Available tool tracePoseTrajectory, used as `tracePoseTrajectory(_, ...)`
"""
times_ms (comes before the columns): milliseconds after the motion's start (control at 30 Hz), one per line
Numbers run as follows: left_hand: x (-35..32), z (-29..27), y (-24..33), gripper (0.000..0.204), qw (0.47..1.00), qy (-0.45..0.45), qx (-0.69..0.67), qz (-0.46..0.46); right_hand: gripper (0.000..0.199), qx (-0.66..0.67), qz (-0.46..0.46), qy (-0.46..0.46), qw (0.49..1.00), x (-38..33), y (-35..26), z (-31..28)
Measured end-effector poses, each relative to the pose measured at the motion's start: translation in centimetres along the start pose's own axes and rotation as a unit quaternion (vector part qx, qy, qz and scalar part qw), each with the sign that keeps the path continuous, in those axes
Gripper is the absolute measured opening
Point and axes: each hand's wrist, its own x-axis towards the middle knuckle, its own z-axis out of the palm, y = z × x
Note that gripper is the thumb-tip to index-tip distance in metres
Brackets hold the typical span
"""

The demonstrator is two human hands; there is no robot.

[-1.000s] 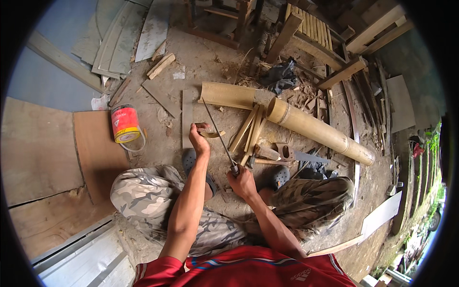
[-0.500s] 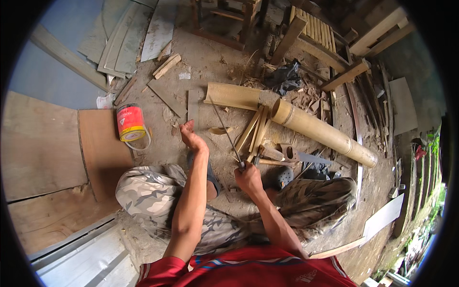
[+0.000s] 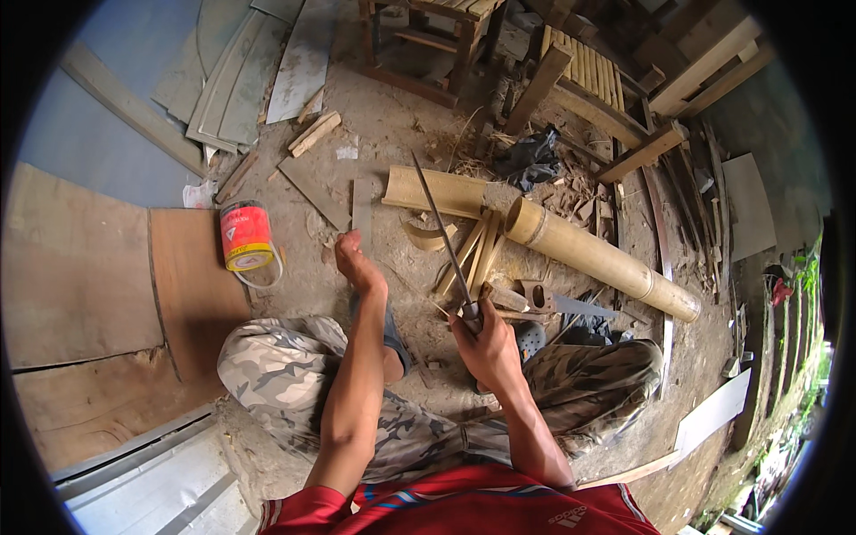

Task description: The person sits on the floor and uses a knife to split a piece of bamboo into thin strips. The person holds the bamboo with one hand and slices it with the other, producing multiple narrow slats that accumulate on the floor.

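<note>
My right hand (image 3: 489, 343) is wrapped round the handle of a long-bladed knife (image 3: 443, 227). The narrow dark blade points up and away, slanting left over the bamboo pieces. To the left, my left hand (image 3: 358, 266) is raised above the floor with its fingers curled together. Whatever they hold, if anything, is too thin to make out. Beyond the knife lies a half-round piece of split bamboo (image 3: 428, 192), with a small curved bamboo offcut (image 3: 426, 237) nearer me. Several bamboo strips (image 3: 481, 250) lie beside the blade.
A thick bamboo pole (image 3: 606, 259) stretches to the right, above a handsaw (image 3: 571, 301). At left stands a red and yellow can (image 3: 246, 236). A black plastic bag (image 3: 530, 158), wood scraps and wooden stools (image 3: 428, 45) fill the far side. My crossed legs are below my forearms.
My right hand has moved slightly right and nearer me, and the knife's blade has swung more upright to the right. My left hand's fingers have drawn closer together.
</note>
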Motion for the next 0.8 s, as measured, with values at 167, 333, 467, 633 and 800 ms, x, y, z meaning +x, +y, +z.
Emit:
tracePoseTrajectory(167, -1.2, 0.9, -0.6, 0.042, 0.997, -0.048, 0.043, 0.036, 0.024, -0.073, -0.010, 0.056, 0.996, 3.8, 8.0, 6.3)
tracePoseTrajectory(333, -1.8, 0.8, -1.5, 0.043, 0.967, -0.209, 0.128, 0.064, 0.024, -0.053, -0.014, 0.061, 0.997, 5.5, 7.6, 5.9)
tracePoseTrajectory(467, -2.4, 1.3, -2.7, 0.051, 0.926, -0.326, 0.166, 0.098, 0.031, -0.042, 0.009, 0.040, 0.998, 5.4, 7.4, 6.0)
tracePoseTrajectory(633, -2.9, 1.6, -2.1, 0.059, 0.901, -0.318, 0.239, 0.172, 0.038, 0.008, 0.024, 0.003, 1.000, 4.4, 5.2, 4.2)
tracePoseTrajectory(800, -2.8, 0.7, -3.0, 0.061, 0.903, -0.268, 0.254, 0.220, 0.036, 0.009, 0.055, -0.029, 0.998, 4.4, 5.0, 4.6)
